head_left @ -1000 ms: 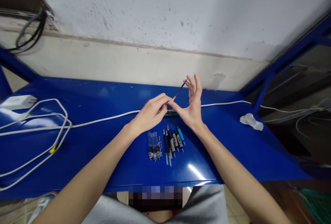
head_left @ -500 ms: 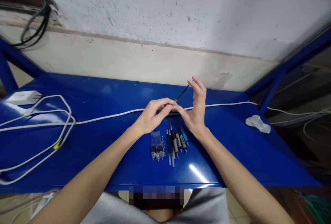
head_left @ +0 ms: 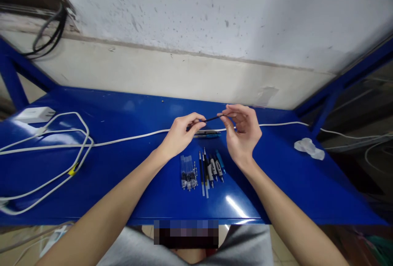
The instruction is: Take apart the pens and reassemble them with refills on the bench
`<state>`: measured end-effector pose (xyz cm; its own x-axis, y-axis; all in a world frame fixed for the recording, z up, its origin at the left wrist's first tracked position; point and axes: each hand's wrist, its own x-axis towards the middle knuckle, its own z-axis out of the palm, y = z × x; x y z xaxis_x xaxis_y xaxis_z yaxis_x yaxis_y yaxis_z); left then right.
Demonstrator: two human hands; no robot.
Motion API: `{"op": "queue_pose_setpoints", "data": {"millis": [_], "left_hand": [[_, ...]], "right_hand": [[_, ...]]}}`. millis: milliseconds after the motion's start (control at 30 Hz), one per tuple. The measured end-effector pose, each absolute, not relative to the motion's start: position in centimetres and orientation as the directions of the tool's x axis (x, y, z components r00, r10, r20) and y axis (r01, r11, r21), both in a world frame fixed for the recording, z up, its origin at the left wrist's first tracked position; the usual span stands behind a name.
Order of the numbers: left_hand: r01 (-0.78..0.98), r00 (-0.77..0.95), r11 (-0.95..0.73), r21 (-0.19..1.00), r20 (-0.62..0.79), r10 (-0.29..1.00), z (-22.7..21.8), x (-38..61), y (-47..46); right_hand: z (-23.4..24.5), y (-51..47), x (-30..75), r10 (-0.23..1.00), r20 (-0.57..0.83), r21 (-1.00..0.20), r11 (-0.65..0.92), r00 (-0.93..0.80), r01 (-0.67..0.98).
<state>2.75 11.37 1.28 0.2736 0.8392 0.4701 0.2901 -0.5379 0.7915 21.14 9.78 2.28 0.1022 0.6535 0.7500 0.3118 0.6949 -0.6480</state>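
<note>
Left hand (head_left: 180, 136): grip clamped on the left end of a thin black pen-like rod (head_left: 211, 118), held above the tabletop; too small to be sure of its kind.
Right hand (head_left: 242, 133): grip clamped on the rod's right end.
Surface: glossy blue metal tabletop (head_left: 138, 188), with a near row of black-and-white pen parts (head_left: 210, 172) and a long white cable (head_left: 129, 138) running left to right.
Room: speckled whitewashed wall (head_left: 196, 12) along the far side.
</note>
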Motion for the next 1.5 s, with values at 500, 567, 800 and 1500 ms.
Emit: {"op": "queue_pose_setpoints", "data": {"millis": [500,567,800,1500], "left_hand": [[0.579,0.449,-0.743,0.335,0.630,0.634,0.3,1.5,11.5],[0.598,0.504,-0.750,0.283,0.595,0.626,0.6,1.6,11.2],[0.699,0.288,-0.555,0.451,0.533,0.796,0.7,1.5,11.0],[0.657,0.285,-0.538,0.529,0.486,0.826,0.2,1.5,11.1]], "right_hand": [[2.2,9.7,20.8,0.944,0.325,-0.939,0.329,-0.053,0.099],[1.9,9.8,20.7,0.952,0.286,-0.955,0.293,-0.106,0.055],[3.3,10.5,22.1,0.934,0.233,-0.933,0.293,-0.273,0.208],[3.3,7.7,20.7,0.608,-0.103,-0.577,0.608,-0.787,0.545]]}}
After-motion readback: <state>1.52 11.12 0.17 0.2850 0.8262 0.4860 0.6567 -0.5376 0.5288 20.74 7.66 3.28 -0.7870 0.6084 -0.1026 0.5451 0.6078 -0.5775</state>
